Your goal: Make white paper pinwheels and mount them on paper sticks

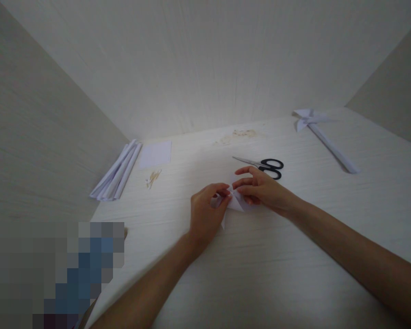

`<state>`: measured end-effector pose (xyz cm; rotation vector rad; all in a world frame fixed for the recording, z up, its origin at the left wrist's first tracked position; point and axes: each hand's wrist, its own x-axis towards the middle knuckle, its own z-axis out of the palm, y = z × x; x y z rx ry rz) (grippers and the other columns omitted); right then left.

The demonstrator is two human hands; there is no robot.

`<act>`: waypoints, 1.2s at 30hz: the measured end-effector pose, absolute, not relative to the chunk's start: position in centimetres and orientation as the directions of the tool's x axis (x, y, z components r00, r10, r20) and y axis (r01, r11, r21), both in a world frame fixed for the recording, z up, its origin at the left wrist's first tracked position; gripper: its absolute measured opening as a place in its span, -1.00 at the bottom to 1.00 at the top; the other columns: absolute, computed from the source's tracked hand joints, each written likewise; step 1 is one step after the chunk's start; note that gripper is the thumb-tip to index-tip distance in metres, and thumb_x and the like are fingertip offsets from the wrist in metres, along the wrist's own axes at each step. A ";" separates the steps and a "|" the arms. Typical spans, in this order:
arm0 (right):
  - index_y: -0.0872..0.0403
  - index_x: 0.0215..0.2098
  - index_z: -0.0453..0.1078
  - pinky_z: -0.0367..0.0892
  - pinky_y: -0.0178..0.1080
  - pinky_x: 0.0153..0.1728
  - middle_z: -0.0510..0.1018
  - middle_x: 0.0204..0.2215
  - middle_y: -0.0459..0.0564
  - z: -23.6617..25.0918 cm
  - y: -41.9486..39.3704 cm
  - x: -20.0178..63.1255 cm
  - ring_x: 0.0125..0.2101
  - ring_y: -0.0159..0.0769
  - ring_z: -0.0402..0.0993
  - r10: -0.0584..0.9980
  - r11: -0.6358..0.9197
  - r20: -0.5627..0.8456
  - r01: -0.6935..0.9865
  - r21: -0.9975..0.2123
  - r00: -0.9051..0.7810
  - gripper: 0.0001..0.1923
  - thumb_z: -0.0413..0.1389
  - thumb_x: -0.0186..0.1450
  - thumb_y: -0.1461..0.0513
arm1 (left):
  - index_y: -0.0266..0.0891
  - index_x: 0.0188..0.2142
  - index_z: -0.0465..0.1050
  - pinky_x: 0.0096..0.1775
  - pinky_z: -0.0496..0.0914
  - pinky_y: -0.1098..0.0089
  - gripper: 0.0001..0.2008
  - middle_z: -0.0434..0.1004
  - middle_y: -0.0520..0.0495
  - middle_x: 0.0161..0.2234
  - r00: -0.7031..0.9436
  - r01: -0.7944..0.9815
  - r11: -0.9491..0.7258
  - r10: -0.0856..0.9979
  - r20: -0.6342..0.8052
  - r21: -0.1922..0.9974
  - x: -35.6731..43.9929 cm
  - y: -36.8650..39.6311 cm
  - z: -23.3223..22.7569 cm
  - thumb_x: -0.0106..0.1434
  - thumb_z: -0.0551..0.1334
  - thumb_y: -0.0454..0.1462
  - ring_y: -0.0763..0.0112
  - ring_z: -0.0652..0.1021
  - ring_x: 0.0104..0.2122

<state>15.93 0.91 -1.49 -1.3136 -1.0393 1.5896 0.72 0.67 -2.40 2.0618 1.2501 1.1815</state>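
Hands pinching small folded paper piece (233, 202), left hand (205, 214) and right hand (262, 189) both; finished pinwheel (311, 119) lying far right, scissors (265, 165) just behind, folding looking midway.

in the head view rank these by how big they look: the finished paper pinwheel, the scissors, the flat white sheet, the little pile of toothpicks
1. Finished paper pinwheel, longest with its stick.
2. Scissors and flat white sheet: look alike in extent, and the sheet lies a bit farther off, so unranked.
3. Pile of toothpicks, smallest.
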 end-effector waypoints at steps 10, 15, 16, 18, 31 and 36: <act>0.06 -0.36 0.17 0.23 -0.40 -0.67 0.45 -0.47 -0.12 -2.3 1.0 16.3 -0.70 -0.51 0.34 0.989 -0.039 -0.069 0.223 -0.974 -0.130 -0.80 0.02 0.04 0.39 | -0.26 -0.38 0.42 -0.38 0.37 0.49 -0.81 0.52 0.04 -0.50 0.211 0.466 -0.471 0.881 0.423 0.749 0.7 0.8 -2.6 -0.05 0.25 -0.44 0.53 0.47 -0.50; 0.08 -0.41 0.26 0.23 -0.37 -0.66 0.40 -0.46 -0.10 -2.5 0.9 16.5 -0.68 -0.51 0.28 0.988 0.155 0.131 0.450 -0.880 -0.084 -0.91 0.05 0.07 0.32 | -0.26 -0.38 0.42 -0.38 0.36 0.49 -0.79 0.52 0.04 -0.50 0.200 0.455 -0.467 0.883 0.424 0.758 0.7 0.8 -2.6 -0.06 0.26 -0.46 0.53 0.48 -0.50; 0.09 -0.43 0.28 0.23 -0.37 -0.64 0.38 -0.48 -0.10 -2.5 0.9 16.5 -0.66 -0.50 0.27 0.982 0.186 0.174 0.481 -0.857 -0.070 -0.93 0.04 0.07 0.33 | -0.26 -0.37 0.42 -0.38 0.36 0.48 -0.79 0.52 0.04 -0.50 0.199 0.457 -0.466 0.884 0.423 0.758 0.7 0.8 -2.6 -0.07 0.26 -0.46 0.53 0.48 -0.50; 0.10 -0.45 0.30 0.24 -0.38 -0.62 0.34 -0.47 -0.08 -2.4 0.6 16.4 -0.60 -0.48 0.27 0.965 0.243 0.258 0.510 -0.825 -0.043 -0.93 0.03 0.08 0.35 | -0.26 -0.38 0.42 -0.37 0.37 0.48 -0.79 0.52 0.04 -0.50 0.199 0.462 -0.463 0.885 0.420 0.756 0.7 0.8 -2.6 -0.07 0.26 -0.46 0.53 0.48 -0.50; 0.08 -0.42 0.27 0.25 -0.27 -0.37 0.38 -0.45 -0.04 -2.2 -0.5 15.2 -0.37 -0.31 0.29 0.832 0.547 0.465 0.586 -0.598 -0.302 -0.87 0.06 0.07 0.39 | -0.25 -0.37 0.41 -0.38 0.36 0.45 -0.77 0.53 0.04 -0.51 0.168 0.440 -0.435 0.899 0.404 0.786 0.6 0.6 -2.3 -0.09 0.29 -0.44 0.50 0.49 -0.51; 0.04 -0.42 0.24 0.26 -0.26 -0.37 0.38 -0.44 -0.04 -2.7 -0.4 15.1 -0.37 -0.31 0.31 0.821 0.560 0.486 0.588 -0.583 -0.300 -0.88 0.03 0.11 0.38 | -0.26 -0.39 0.43 -0.35 0.37 0.43 -0.82 0.54 0.01 -0.50 0.174 0.455 -0.427 0.903 0.393 0.781 0.7 0.6 -2.3 -0.07 0.29 -0.41 0.47 0.50 -0.49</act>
